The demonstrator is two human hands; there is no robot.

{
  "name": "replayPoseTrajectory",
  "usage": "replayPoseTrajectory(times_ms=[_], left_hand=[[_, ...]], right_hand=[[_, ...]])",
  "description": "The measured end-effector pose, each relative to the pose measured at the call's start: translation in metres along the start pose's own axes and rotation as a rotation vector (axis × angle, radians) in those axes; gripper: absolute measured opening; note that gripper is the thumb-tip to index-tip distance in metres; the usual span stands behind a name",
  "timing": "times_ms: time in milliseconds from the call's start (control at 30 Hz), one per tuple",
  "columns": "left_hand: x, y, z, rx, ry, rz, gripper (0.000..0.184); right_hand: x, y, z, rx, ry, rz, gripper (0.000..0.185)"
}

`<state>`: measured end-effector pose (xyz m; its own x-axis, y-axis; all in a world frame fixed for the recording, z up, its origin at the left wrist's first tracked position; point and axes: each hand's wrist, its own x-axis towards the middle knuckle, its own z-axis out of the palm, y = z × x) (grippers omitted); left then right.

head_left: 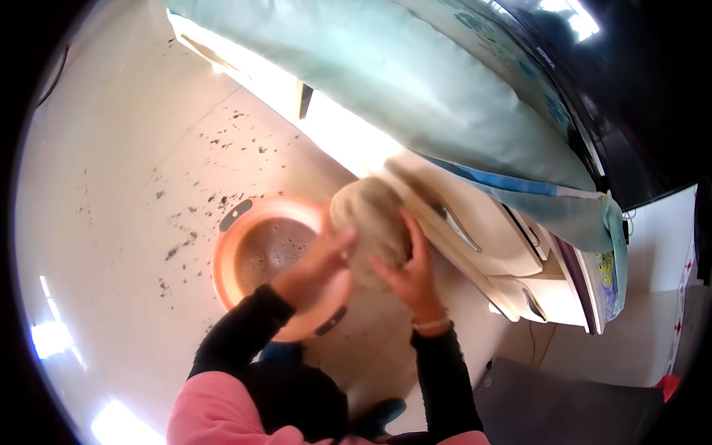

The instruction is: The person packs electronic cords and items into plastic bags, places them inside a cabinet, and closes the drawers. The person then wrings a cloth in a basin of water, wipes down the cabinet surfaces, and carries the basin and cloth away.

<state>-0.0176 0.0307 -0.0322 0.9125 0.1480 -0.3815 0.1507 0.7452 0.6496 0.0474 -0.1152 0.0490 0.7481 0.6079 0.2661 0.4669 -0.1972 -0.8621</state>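
A beige, rounded, soft-looking bundle (368,222) is between my two hands, beside the right rim of an orange basin (222,259); blur hides what it is. My left hand (315,263) reaches over the basin, its fingers at the bundle's left side. On the bundle's right side, my right hand (411,271) has its thumb and fingers spread around it. Brownish water with some bubbles (273,248) fills the basin's bottom.
Dark bits of dirt (215,200) are scattered over the pale floor (119,222) left of the basin. A cream cabinet (475,237) with drawers, draped with a light green cloth (415,89), stands to the right. A dark grey mat (556,404) lies at the lower right.
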Motion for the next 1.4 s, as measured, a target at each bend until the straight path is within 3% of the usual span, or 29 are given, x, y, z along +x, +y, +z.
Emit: replayPoseTrajectory(times_ms=[67,133,167,200,267,333,367,433,500,567,600,633,700,733,800,833,900,933,1033,1133,1167,1200,1267,1333,1367,1400], left_hand=[[0.021,-0.024,-0.009,-0.207,-0.415,-0.013,0.072],[0.017,0.003,0.012,-0.301,-0.454,-0.073,0.064],[0.018,0.014,0.016,-0.386,-0.499,-0.136,0.056],[0.024,0.01,0.009,-0.345,-0.475,-0.058,0.049],[0.014,0.033,0.003,-0.362,-0.422,-0.005,0.049],[0.026,0.046,-0.018,-0.391,-0.353,0.124,0.049],[0.042,0.049,-0.032,-0.408,-0.33,0.204,0.047],[0.055,0.081,-0.038,-0.072,-0.02,0.385,0.044],[0.087,0.096,-0.036,0.013,0.226,0.575,0.04],[0.135,0.098,-0.034,-0.04,0.325,0.721,0.037],[0.157,0.094,-0.032,0.0,0.359,0.711,0.037],[0.173,0.083,-0.021,0.176,0.528,0.759,0.078],[0.183,0.064,-0.013,0.515,0.688,0.809,0.099],[0.183,0.06,-0.01,0.519,0.685,0.801,0.099],[0.179,0.052,-0.007,0.359,0.418,0.77,0.102],[0.176,0.044,-0.005,0.359,0.42,0.762,0.102],[0.167,0.032,0.004,0.802,0.649,0.734,0.093],[0.162,0.029,0.008,0.797,0.652,0.736,0.093],[0.141,0.019,0.029,0.97,0.666,0.974,0.053],[0.113,-0.034,0.055,1.129,0.404,1.073,0.059],[0.106,-0.056,0.069,1.204,0.26,1.006,0.061],[0.098,-0.072,0.089,1.324,0.06,0.787,0.057],[0.076,-0.07,0.134,1.412,-0.289,0.615,0.053],[0.074,-0.108,0.16,1.376,-0.566,0.511,0.046],[0.069,-0.12,0.169,1.376,-0.568,0.52,0.046],[0.06,-0.124,0.177,1.274,-0.701,0.513,0.045]], right_hand=[[0.001,-0.038,-0.005,0.012,-0.023,-0.006,0.071],[0.004,-0.062,-0.018,-0.114,-0.275,-0.049,0.076],[0.006,-0.073,-0.031,-0.358,-0.282,-0.117,0.075],[0.006,-0.078,-0.049,-0.599,-0.285,-0.178,0.075],[0.009,-0.083,-0.096,-1.105,0.041,-0.376,0.062],[0.02,-0.096,-0.15,-1.322,0.265,-0.441,0.055],[0.024,-0.095,-0.17,-1.304,0.398,-0.416,0.053],[0.026,-0.091,-0.207,-1.388,0.408,-0.389,0.058],[0.021,-0.078,-0.232,-1.486,0.401,-0.239,0.063],[0.016,-0.064,-0.246,-1.511,0.334,-0.199,0.066],[0.015,-0.059,-0.248,-1.35,0.293,-0.089,0.065],[0.016,-0.055,-0.25,-1.187,0.252,0.019,0.064],[0.018,-0.052,-0.254,-1.183,0.224,0.037,0.061],[0.018,-0.05,-0.256,-1.17,0.217,0.036,0.06],[0.016,-0.048,-0.258,-1.156,0.204,0.047,0.06],[0.016,-0.048,-0.257,-1.154,0.211,0.053,0.06],[0.017,-0.048,-0.255,-1.153,0.219,0.048,0.06],[0.017,-0.048,-0.254,-1.157,0.223,0.031,0.059],[0.018,-0.047,-0.256,-1.174,0.226,-0.006,0.059],[0.018,-0.046,-0.258,-1.187,0.221,-0.031,0.058],[0.018,-0.045,-0.258,-1.193,0.221,-0.046,0.058],[0.018,-0.044,-0.257,-1.194,0.223,-0.04,0.058],[0.017,-0.045,-0.256,-1.142,0.247,-0.004,0.058],[0.016,-0.048,-0.255,-1.169,0.243,-0.022,0.058],[0.017,-0.048,-0.255,-1.186,0.234,-0.043,0.059],[0.018,-0.048,-0.256,-1.206,0.23,-0.077,0.059]])
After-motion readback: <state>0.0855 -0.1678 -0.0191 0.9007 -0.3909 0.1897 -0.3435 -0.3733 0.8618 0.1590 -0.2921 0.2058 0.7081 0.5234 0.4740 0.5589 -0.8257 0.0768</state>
